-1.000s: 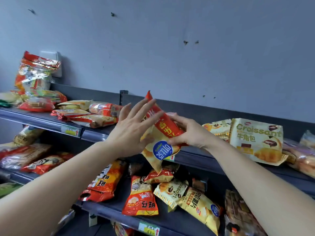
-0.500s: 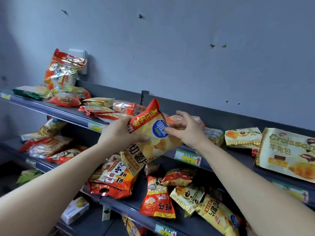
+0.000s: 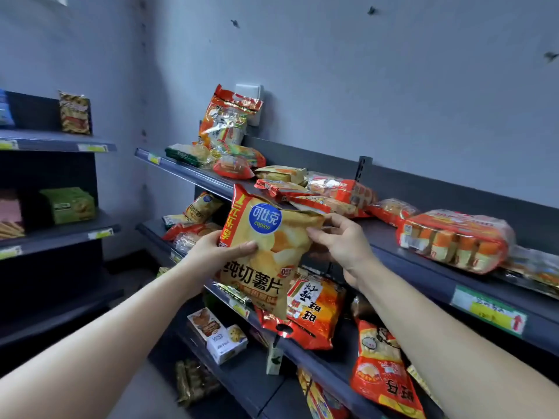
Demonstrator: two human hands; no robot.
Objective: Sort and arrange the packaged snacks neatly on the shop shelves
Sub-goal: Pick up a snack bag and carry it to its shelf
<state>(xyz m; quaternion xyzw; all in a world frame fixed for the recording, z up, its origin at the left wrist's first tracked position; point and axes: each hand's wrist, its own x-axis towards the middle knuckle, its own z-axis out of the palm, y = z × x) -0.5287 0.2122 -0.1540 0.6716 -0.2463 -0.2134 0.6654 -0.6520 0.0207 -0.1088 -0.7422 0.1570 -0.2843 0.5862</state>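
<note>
One yellow chip bag (image 3: 266,246) with a blue round mark was held upright in two hands. It was in the air, in front of the edge of the top shelf (image 3: 390,240). The left hand (image 3: 211,252) gripped its left side, with the thumb flat on the front and the other fingers hidden behind. The right hand (image 3: 341,240) pinched the top right corner between its thumb and fingers. The top of the bag was just beside the packs on the top shelf. I could not tell if it touched them.

This rack showed three shelves. On the top one, one tall bag (image 3: 230,119) stood against the wall. One green pack (image 3: 187,152) lay flat near the left end. A heap of small red and yellow packs lay behind the hands, too jumbled to count. To the right lay one big cake pack (image 3: 453,240).

On the middle shelf, one second chip bag (image 3: 201,207) of the same kind leaned at the far left. That made two in all. One red bag (image 3: 308,309) hung over the edge just under the held bag. One more, the low bag (image 3: 384,367), lay further right. One white box (image 3: 223,340) sat on the lowest shelf.

A second rack stood to the left, well apart. It held one brown bag (image 3: 74,113) on top and one green box (image 3: 68,204) below.
</note>
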